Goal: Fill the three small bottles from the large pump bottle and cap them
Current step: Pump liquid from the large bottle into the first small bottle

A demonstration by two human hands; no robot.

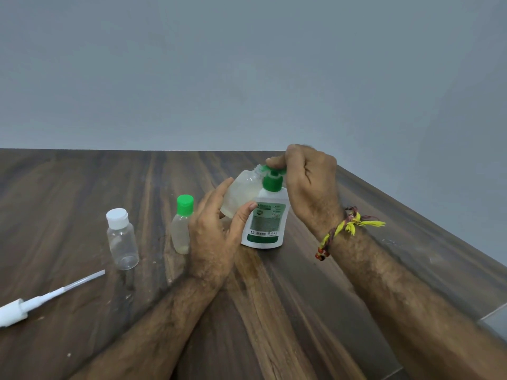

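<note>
The large white pump bottle with a green pump head stands upright on the wooden table. My right hand rests on top of the pump head, fingers curled over it. My left hand holds an uncapped, translucent small bottle tilted with its mouth against the pump's nozzle; it holds pale liquid. To the left stand a small bottle with a green cap, a little liquid at its bottom, and a clear small bottle with a white cap.
A white spray pump with a long clear tube lies on the table at the near left. The table's right edge runs diagonally behind my right forearm. A plain grey wall stands behind the table.
</note>
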